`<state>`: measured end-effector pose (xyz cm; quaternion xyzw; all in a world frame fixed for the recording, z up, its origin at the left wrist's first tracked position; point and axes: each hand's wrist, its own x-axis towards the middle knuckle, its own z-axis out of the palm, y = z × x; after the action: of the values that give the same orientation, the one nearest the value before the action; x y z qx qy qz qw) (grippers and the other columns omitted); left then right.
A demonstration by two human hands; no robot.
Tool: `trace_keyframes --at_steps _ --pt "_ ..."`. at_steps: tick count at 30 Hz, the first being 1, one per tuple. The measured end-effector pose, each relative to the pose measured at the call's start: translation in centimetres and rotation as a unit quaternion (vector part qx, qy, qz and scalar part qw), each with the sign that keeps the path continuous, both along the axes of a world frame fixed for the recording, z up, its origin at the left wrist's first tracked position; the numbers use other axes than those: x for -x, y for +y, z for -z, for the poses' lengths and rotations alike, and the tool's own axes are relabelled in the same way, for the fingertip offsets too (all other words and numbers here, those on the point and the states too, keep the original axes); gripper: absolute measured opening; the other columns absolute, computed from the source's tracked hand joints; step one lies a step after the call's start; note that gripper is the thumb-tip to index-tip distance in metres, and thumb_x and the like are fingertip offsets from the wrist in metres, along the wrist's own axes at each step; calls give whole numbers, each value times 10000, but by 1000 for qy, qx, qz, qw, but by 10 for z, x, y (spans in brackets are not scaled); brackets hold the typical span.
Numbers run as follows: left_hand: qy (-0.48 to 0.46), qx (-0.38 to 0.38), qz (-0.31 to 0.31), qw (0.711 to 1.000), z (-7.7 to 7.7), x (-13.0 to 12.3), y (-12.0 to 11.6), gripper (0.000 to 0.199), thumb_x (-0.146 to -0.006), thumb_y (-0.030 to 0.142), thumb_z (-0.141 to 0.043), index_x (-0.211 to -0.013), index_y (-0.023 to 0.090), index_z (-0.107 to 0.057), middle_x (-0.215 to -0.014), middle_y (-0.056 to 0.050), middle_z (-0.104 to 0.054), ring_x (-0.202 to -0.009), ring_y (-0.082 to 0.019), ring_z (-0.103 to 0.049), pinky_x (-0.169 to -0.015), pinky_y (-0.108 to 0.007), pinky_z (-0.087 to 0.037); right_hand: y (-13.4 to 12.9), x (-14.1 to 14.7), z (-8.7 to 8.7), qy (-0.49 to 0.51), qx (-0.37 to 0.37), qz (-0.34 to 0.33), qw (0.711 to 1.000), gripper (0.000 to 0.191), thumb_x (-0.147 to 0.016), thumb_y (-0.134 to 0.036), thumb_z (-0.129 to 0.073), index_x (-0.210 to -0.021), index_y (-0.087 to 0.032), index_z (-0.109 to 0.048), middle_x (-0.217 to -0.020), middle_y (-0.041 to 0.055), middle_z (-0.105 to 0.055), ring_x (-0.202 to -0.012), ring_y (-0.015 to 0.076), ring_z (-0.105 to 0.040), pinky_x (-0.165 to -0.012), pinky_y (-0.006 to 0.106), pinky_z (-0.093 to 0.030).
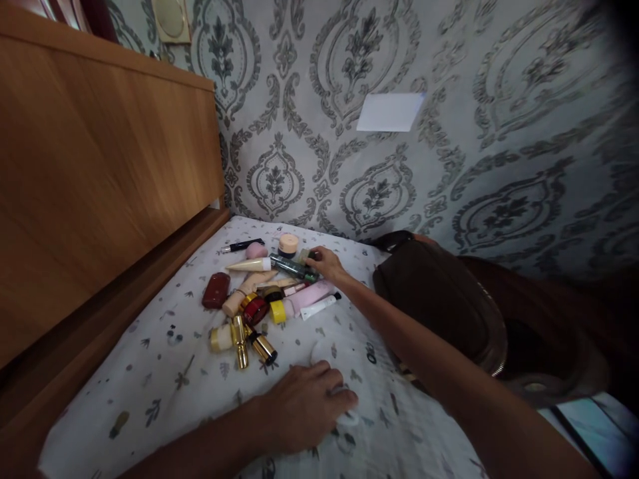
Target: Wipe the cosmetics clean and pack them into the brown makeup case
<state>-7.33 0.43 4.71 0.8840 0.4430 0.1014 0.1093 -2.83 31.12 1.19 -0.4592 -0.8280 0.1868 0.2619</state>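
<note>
My right hand (327, 263) reaches to the far right of a cosmetics pile, its fingers closed on a small greenish bottle (304, 257) with a dark cap. Against those fingers lies a dark green tube (287, 266). My left hand (309, 407) rests on the sheet nearer me, fingers curled over a white object (349, 418) mostly hidden beneath it. The pile includes a cream tube (249, 265), a pink tube (312, 295) with a yellow cap, a slim white tube (318, 307), a red jar (255, 309) and gold bottles (240, 342).
Left of the pile sits a dark red case (216, 291); behind are a pink sponge (256, 250), a black pen-like stick (243, 245) and a peach-lidded jar (288, 245). A brown bag (434, 299) stands right, wooden furniture (110, 153) left, patterned wall (324, 166) behind.
</note>
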Motion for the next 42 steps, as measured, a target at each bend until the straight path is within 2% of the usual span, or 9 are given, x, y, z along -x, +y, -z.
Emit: trace_keyframes --at_steps 4,10,15,19,24,27,29,35,42 --pt "-4 5 -4 1000 -1 0 0 227 -936 182 -539 -1161 205 -523 -1070 -33 -606 -1038 -217 -565 -663 -309 -446 -7 -2 -4 -10 -15 1 1000 332 -767 -375 -716 -1040 -197 -654 -856 23 -690 -768 174 -641 -688 277 -494" --pt "-10 3 -3 1000 1 0 0 238 -929 175 -544 -1164 209 -522 -1093 -43 -606 -1046 -217 -560 -675 -301 -457 -14 -6 -18 -54 -90 -32 994 379 -741 -259 -706 -1115 -209 -667 -1081 95 -613 -987 262 -585 -887 381 -452" --pt "1 9 -2 1000 -3 1 0 246 -931 194 -545 -1176 199 -523 -1105 -56 -602 -1076 -232 -557 -686 -306 -475 -11 2 -25 -76 -88 -85 990 528 -745 -216 -703 -1267 -214 -615 -1157 94 -605 -1030 253 -602 -910 359 -467" --pt "2 8 1 1000 -5 2 -1 228 -941 184 -524 -1168 197 -524 -1104 -53 -597 -1070 -223 -555 -691 -312 -487 -12 5 -24 -72 -72 -91 991 534 -793 -219 -659 -1319 -230 -565 -1223 75 -643 -1111 246 -598 -973 370 -457" --pt "5 -2 -2 1000 -3 3 -3 201 -958 174 -486 -1153 203 -525 -1095 -54 -585 -1059 -223 -552 -681 -313 -489 -19 -16 -12 -63 -37 -11 997 472 -856 -313 -586 -1315 -204 -564 -1181 120 -670 -1060 287 -625 -921 426 -482" --pt "10 -8 -2 1000 -2 3 -3 193 -959 172 -487 -1145 203 -529 -1087 -52 -582 -1050 -221 -554 -666 -305 -485 -33 -38 -1 -48 -24 35 998 399 -882 -362 -530 -1224 -175 -619 -1116 150 -675 -1024 308 -626 -916 466 -475" --pt "9 -10 2 1000 -1 3 -3 208 -948 173 -512 -1154 205 -525 -1090 -57 -578 -1056 -224 -546 -665 -304 -484 -46 -48 6 -28 -28 43 998 401 -896 -388 -497 -1198 -159 -626 -1101 160 -666 -1026 307 -613 -947 478 -455" --pt "6 -1 -3 1000 -4 2 -3 225 -947 176 -518 -1168 217 -515 -1127 -54 -583 -1083 -220 -532 -709 -307 -488 -82 -52 12 38 -31 -18 999 409 -912 -353 -416 -1211 -151 -610 -1117 126 -662 -959 237 -620 -928 393 -477" --pt "12 4 -5 1000 -4 2 -4 239 -956 193 -518 -1193 219 -502 -1161 -60 -565 -1113 -217 -513 -692 -292 -483 -98 -51 7 75 -6 -77 994 412 -899 -349 -430 -1222 -155 -596 -1045 90 -693 -855 218 -624 -815 365 -507"
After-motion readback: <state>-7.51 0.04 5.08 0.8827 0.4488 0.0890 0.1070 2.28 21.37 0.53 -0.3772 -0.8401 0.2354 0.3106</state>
